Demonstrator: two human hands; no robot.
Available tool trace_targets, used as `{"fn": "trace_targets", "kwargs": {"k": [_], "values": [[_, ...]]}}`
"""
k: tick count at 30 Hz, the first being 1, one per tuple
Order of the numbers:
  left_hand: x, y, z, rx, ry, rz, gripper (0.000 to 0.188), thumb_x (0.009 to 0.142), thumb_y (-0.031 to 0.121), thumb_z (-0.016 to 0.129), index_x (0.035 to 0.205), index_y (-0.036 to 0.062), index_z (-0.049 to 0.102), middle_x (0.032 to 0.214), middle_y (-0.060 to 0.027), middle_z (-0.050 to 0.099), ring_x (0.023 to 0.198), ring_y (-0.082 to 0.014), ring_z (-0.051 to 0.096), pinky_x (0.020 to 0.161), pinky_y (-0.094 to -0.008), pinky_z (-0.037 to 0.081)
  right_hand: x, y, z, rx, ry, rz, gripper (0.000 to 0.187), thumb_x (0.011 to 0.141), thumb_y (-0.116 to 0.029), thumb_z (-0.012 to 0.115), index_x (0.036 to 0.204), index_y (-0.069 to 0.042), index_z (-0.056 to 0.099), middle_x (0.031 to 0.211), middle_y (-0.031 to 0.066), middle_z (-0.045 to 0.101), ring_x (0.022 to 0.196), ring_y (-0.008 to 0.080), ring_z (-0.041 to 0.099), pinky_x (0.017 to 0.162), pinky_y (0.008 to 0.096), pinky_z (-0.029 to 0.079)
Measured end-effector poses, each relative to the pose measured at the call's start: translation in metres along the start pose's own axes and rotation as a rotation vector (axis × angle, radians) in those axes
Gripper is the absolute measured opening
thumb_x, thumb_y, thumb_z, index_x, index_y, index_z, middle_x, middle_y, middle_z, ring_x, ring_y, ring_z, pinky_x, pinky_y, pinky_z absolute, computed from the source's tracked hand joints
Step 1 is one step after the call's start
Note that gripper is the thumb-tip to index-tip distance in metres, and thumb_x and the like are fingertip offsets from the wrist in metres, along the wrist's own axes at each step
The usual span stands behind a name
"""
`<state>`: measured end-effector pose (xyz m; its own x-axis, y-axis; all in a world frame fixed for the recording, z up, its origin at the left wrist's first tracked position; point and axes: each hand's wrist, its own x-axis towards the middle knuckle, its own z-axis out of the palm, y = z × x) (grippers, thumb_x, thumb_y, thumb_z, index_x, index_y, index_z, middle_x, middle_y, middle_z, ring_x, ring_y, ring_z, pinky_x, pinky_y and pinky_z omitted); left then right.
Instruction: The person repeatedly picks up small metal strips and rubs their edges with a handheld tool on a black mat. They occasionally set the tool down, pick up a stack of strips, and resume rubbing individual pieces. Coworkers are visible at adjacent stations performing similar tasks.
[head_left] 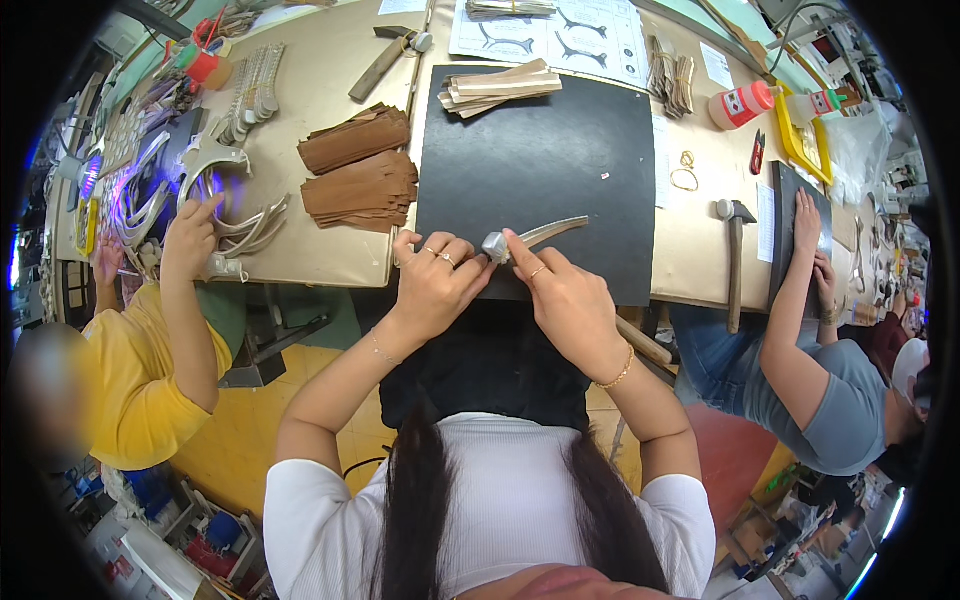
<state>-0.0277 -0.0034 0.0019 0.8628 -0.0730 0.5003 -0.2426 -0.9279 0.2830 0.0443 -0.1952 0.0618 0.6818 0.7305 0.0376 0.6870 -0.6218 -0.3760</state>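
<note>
Near the front edge of the black work board (540,150), my two hands come close together. My right hand (565,300) is closed around a hammer (494,245) close to its silver head, the index finger stretched along it; the wooden handle shows again beyond my right wrist. A narrow beige strip (557,229), slightly curved, lies on the board and passes behind my right fingers. My left hand (440,280) pinches at the strip's near end, beside the hammer head; the fingers cover most of that end.
Bundled beige strips (500,88) lie at the board's far side. Two stacks of brown pieces (358,165) sit to the left, another hammer (385,65) behind them. At right are a hammer (735,260), red snips (758,152) and a bottle (740,105). Co-workers sit on both sides.
</note>
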Motion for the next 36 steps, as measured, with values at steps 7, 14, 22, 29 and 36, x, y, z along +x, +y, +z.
{"fn": "trace_targets", "kwargs": {"k": [7, 14, 22, 29, 36], "values": [[0.000, 0.001, 0.000, -0.048, 0.002, -0.032, 0.018, 0.075, 0.020, 0.087, 0.079, 0.0145, 0.070, 0.084, 0.0034, 0.062, 0.085, -0.0173, 0.061, 0.084, -0.0424, 0.033, -0.002, 0.000, 0.004, 0.073, 0.012, -0.013, 0.050, 0.096, -0.012, 0.064, 0.145, -0.018, 0.059, 0.085, 0.0069, 0.064, 0.065, 0.0247, 0.069, 0.056, 0.0385, 0.056], [0.038, -0.007, -0.008, -0.272, -0.250, 0.087, 0.039, 0.085, -0.004, 0.067, 0.118, 0.0157, 0.073, 0.110, -0.0029, 0.068, 0.101, -0.0240, 0.061, 0.089, -0.0395, 0.040, -0.006, 0.026, -0.015, 0.313, 0.391, 0.123, 0.043, 0.099, -0.008, 0.064, 0.141, -0.011, 0.061, 0.092, 0.0141, 0.067, 0.076, 0.0355, 0.069, 0.066, 0.0440, 0.055], [0.109, -0.013, 0.006, -0.192, -0.482, 0.344, 0.051, 0.082, -0.004, 0.063, 0.126, 0.0209, 0.073, 0.120, -0.0080, 0.063, 0.115, -0.0287, 0.058, 0.094, -0.0399, 0.044, -0.048, 0.055, -0.033, 0.426, 0.470, 0.385, 0.038, 0.109, -0.014, 0.054, 0.145, -0.003, 0.059, 0.084, 0.0042, 0.067, 0.063, 0.0075, 0.049, 0.058, 0.0238, 0.042], [0.112, -0.002, 0.015, -0.182, -0.722, 0.090, 0.016, 0.093, 0.021, 0.070, 0.100, 0.0071, 0.072, 0.099, -0.0113, 0.067, 0.090, -0.0301, 0.065, 0.075, -0.0421, 0.051, -0.062, 0.065, -0.034, 0.503, 0.438, 0.536, 0.035, 0.107, -0.011, 0.055, 0.139, 0.002, 0.060, 0.085, 0.0102, 0.068, 0.069, 0.0147, 0.059, 0.064, 0.0277, 0.048], [0.109, 0.000, 0.013, -0.018, -0.586, 0.085, 0.020, 0.089, 0.025, 0.076, 0.093, 0.0058, 0.070, 0.095, -0.0074, 0.067, 0.099, -0.0268, 0.065, 0.085, -0.0388, 0.047, -0.059, 0.062, -0.033, 0.494, 0.437, 0.490, 0.033, 0.106, -0.011, 0.057, 0.137, 0.002, 0.062, 0.090, 0.0154, 0.070, 0.075, 0.0211, 0.068, 0.069, 0.0322, 0.053]]}}
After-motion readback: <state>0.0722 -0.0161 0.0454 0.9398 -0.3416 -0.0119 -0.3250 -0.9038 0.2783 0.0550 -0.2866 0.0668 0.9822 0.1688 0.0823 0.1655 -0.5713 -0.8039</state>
